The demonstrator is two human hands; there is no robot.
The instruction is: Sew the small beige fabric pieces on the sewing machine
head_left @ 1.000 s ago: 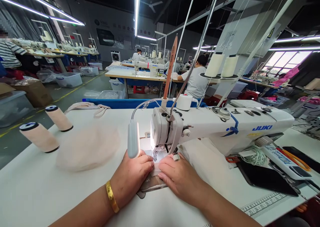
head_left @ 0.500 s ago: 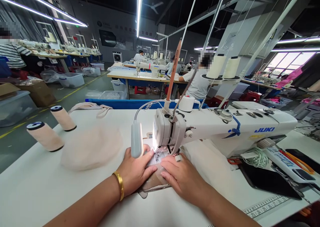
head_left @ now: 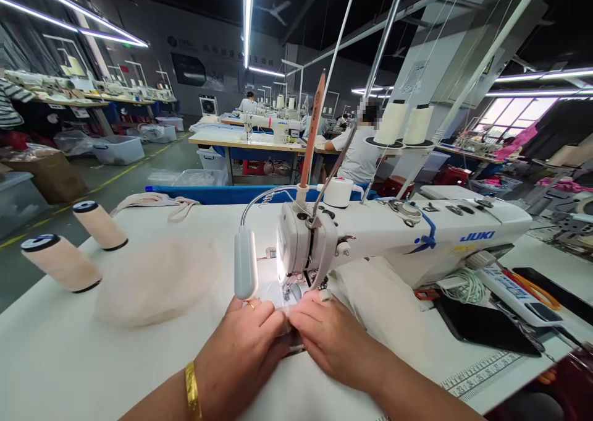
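Observation:
Just in front of the white sewing machine's [head_left: 308, 242] needle area, my two hands meet with bent, closed fingers. My left hand [head_left: 243, 353], wearing a ring and a gold bangle, pinches the edge of a pale sheer fabric [head_left: 286, 311]. From the other side, my right hand [head_left: 336, 337] grips the same fabric close to the presser foot [head_left: 293, 293]. Most of the held cloth is hidden under my fingers. A small lit lamp [head_left: 245, 265] hangs over my left hand. Beige sheer fabric [head_left: 384, 300] also lies to the right, under the machine arm.
Two beige thread cones [head_left: 60, 263] stand at the left, beside a sheer beige piece [head_left: 157, 285]. On the right lie a black phone [head_left: 486, 325], a coiled pale cord [head_left: 463, 286] and a ruler strip [head_left: 482, 371]. A co-worker [head_left: 356, 152] sits beyond the machine.
My left hand has turned from fingers spread flat by the needle plate to a pinch beside my right hand. My right fingers have curled in too. The whole view has shifted slightly.

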